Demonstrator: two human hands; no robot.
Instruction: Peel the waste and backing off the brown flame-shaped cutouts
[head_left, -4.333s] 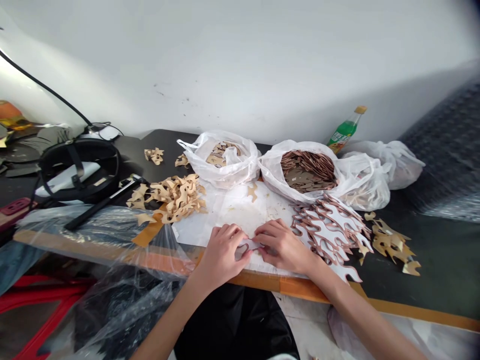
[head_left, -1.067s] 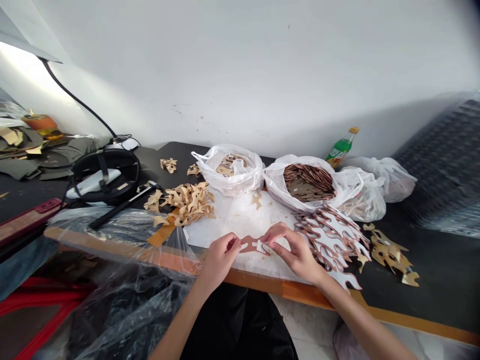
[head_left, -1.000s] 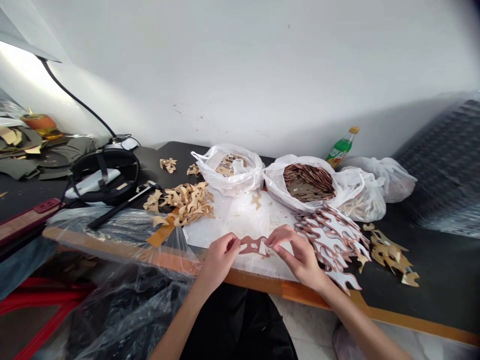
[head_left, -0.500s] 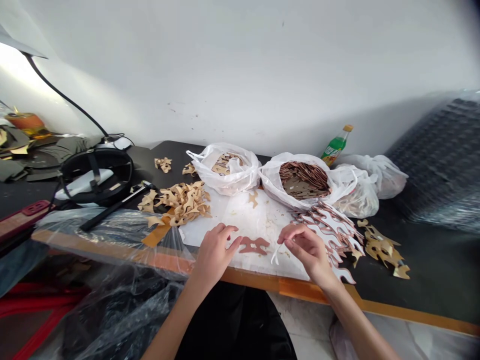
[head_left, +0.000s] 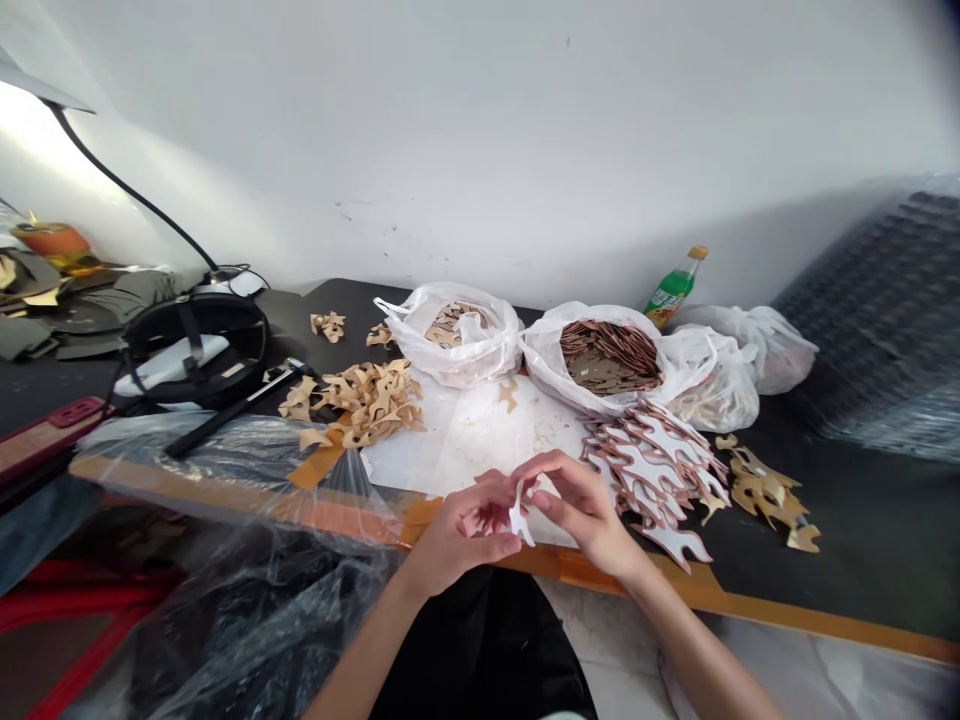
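Observation:
My left hand (head_left: 463, 532) is closed, its fingers curled and its thumb pointing right. What lies inside it, if anything, is hidden by the fingers. My right hand (head_left: 581, 508) pinches a thin white cut-out piece (head_left: 519, 516) with wavy edges, held up on edge against the left fingertips. Both hands meet above the front edge of the white sheet (head_left: 480, 440). The flat brown cut-out seen there earlier no longer shows on the sheet. Beside my right hand lies a heap of white-faced cut-outs (head_left: 660, 470) with brown rims.
Curled tan paper scraps (head_left: 375, 400) lie left of the sheet. Behind it stand a white bag of tan pieces (head_left: 457, 365) and another of brown pieces (head_left: 544, 360). A green bottle (head_left: 670, 292), tied bags (head_left: 724, 400), a black headset (head_left: 199, 350) and more tan scraps (head_left: 765, 490) are around.
Both hands have come together at the middle front of the sheet. The white piece has moved left with my right hand. The brown cut-out has gone from sight.

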